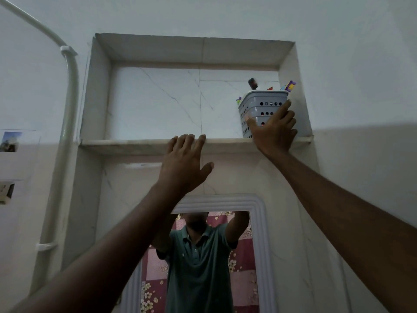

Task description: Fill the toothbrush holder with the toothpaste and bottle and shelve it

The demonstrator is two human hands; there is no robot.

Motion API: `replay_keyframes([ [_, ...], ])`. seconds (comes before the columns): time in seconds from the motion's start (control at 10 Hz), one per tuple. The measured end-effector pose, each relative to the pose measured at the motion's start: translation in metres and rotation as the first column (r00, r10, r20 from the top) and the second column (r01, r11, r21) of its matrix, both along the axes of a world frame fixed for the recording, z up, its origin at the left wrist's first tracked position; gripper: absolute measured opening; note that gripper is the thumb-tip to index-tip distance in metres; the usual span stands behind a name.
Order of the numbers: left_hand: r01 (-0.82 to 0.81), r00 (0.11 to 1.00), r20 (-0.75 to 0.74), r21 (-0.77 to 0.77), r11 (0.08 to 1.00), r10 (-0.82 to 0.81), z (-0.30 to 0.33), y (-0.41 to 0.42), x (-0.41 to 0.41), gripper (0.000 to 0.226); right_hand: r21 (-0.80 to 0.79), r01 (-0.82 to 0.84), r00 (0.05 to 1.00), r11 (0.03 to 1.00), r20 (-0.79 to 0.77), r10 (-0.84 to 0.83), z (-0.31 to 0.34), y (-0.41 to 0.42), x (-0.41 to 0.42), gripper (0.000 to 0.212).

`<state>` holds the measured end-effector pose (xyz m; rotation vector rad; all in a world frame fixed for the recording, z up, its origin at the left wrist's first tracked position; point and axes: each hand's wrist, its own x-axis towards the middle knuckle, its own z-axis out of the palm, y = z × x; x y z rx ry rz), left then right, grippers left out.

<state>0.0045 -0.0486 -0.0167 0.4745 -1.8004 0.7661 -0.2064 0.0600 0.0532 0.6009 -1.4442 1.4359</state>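
Observation:
A grey perforated toothbrush holder stands upright at the right end of the marble shelf inside a wall niche. A dark bottle cap and colourful toothpaste and brush ends stick out of its top. My right hand lies against the holder's front and right side, thumb and fingers spread around it. My left hand rests flat on the shelf's front edge, fingers apart, holding nothing.
The niche's right wall is close beside the holder; the shelf's left part holds nothing. A white pipe runs down the wall at left. Below the shelf a framed mirror reflects a person in a green shirt.

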Motion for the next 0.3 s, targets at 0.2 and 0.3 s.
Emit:
replay_keyframes([
  [0.2,0.04,0.998,0.055,0.022,0.999,-0.041,-0.002,0.003,0.01,0.076,0.063,0.024,0.996,0.998,-0.082,-0.019,-0.025,0.01,-0.001,0.103],
  [0.3,0.078,0.997,-0.002,0.035,0.996,-0.078,-0.017,0.009,0.025,0.071,0.064,0.096,0.977,0.993,-0.195,-0.082,-0.042,0.017,0.009,0.088],
])
